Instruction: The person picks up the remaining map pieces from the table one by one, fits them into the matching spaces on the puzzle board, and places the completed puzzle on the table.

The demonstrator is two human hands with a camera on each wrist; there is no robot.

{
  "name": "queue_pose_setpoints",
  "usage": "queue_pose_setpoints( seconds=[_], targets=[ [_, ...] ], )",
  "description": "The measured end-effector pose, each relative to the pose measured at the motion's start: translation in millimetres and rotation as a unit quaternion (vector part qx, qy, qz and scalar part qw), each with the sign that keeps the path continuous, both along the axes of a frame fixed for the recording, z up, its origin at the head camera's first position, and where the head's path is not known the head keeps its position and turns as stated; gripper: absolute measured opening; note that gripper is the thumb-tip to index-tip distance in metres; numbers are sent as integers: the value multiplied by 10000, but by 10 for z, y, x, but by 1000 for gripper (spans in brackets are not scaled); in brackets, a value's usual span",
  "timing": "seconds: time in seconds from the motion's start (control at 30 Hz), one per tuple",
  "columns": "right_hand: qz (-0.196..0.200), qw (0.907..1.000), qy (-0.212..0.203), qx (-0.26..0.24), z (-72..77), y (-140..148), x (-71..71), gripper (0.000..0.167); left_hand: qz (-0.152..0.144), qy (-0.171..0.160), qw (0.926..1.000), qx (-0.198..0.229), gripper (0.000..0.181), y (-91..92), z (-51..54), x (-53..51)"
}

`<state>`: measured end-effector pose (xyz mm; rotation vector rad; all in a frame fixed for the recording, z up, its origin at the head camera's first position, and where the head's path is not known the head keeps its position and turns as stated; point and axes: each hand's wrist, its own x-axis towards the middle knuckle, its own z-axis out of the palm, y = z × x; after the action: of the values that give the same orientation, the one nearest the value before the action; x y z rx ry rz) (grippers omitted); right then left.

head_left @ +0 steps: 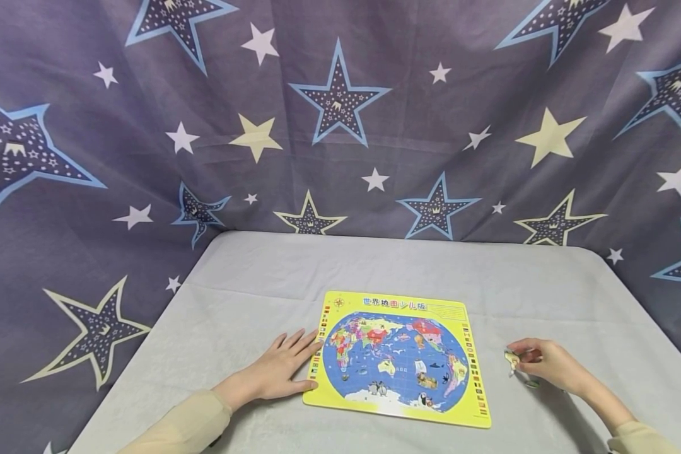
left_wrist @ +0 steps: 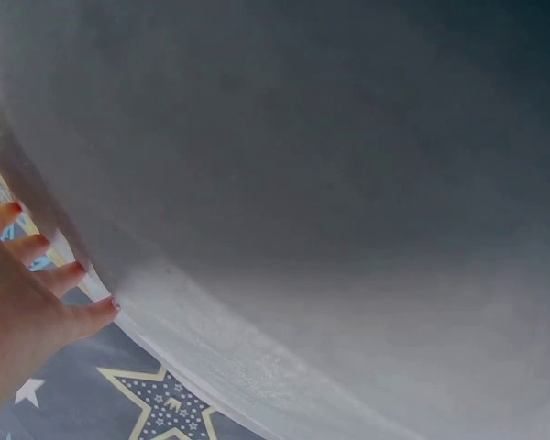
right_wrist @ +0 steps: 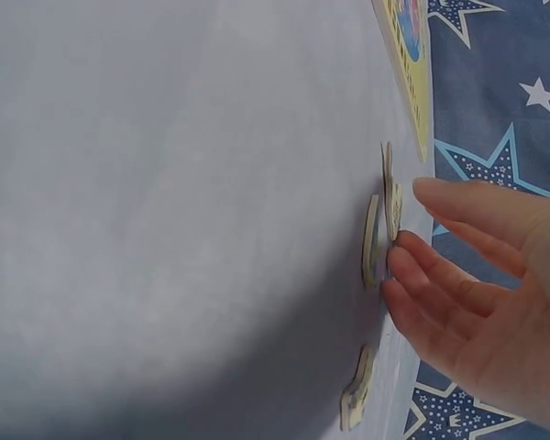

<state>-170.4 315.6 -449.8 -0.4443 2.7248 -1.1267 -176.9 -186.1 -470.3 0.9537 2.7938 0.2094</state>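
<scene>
My left hand [head_left: 275,372] lies flat at the left edge of a yellow-bordered world map board [head_left: 397,421], fingers spread and fingertips on the border. In the left wrist view the left hand [left_wrist: 23,298] shows straight, parted fingers. Right of the board, my right hand [head_left: 550,362] is at some small flat pieces [head_left: 511,359], with thumb and fingers bent around a gap. From the right wrist view, the right hand [right_wrist: 495,275] has a fingertip against or just beside a thin piece [right_wrist: 396,211]; the thumb stands apart from it. Another piece [right_wrist: 371,243] lies close by.
One more small piece [right_wrist: 356,390] lies separately on the grey cloth in the right wrist view. The grey-covered table [head_left: 250,271] has rounded back corners, and a dark curtain with stars [head_left: 340,170] hangs behind it and at both sides.
</scene>
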Motion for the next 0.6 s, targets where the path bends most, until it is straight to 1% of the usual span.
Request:
queue_pose_setpoints(
  seconds=[0.23, 0.4, 0.6],
  targets=[
    [-54, 9999, -103, 22, -15, 1, -15, 34, 24, -23, 10000, -20, 77, 6, 8, 4],
    [-59, 9998, -200, 35, -34, 11, -26, 39, 20, -62, 10000, -22, 77, 10, 19, 6],
    [-163, 9995, -86, 239, -56, 2, -27, 45, 36, -99, 9999, -28, 78, 10, 17, -1]
  ],
)
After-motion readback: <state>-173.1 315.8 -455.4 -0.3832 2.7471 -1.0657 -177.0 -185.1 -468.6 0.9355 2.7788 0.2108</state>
